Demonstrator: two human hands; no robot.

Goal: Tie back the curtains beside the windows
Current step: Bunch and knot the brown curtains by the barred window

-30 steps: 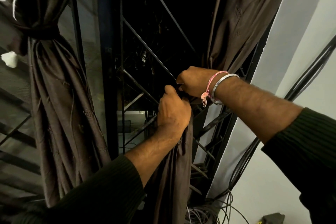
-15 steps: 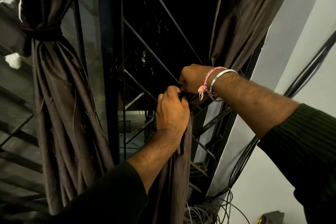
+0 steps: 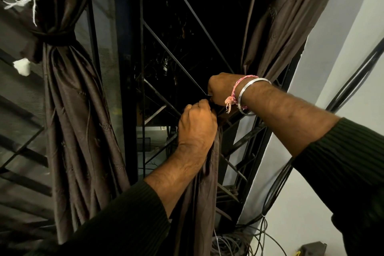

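At far left, a torn white rag (image 3: 21,66) with frayed threads hangs against grey mesh. Just right of it the left curtain (image 3: 79,114), a dark brown fabric with a faint sheen and small stitched motifs, is gathered into tight vertical pleats and cinched high up by a tie (image 3: 55,36) of the same cloth; below the tie it fans out into long soft folds. No writing or label can be read anywhere.

Right of that stands a dark metal window frame (image 3: 126,89), and behind it a grille (image 3: 178,0) of thin flat bars running diagonally and upright across black glass.

At centre the left hand (image 3: 196,127), coming from a ribbed dark sleeve (image 3: 116,220), has its fingers curled tight round the bunched right curtain (image 3: 199,203), which hangs below the fist in a narrow rope of folds. Touching it just above, the right hand (image 3: 221,87) is closed as a fist on the same cloth at the gather; its fingertips are hidden. On that wrist sit a twisted pink-and-white thread band (image 3: 239,87) with a tasselled end and a smooth steel bangle (image 3: 249,94).

Above the hands the curtain spreads upward in broad creased folds. Farther right is a plain white wall (image 3: 336,48) with black cables (image 3: 276,189) running down it into a loose coil of wires (image 3: 234,243) on the floor.
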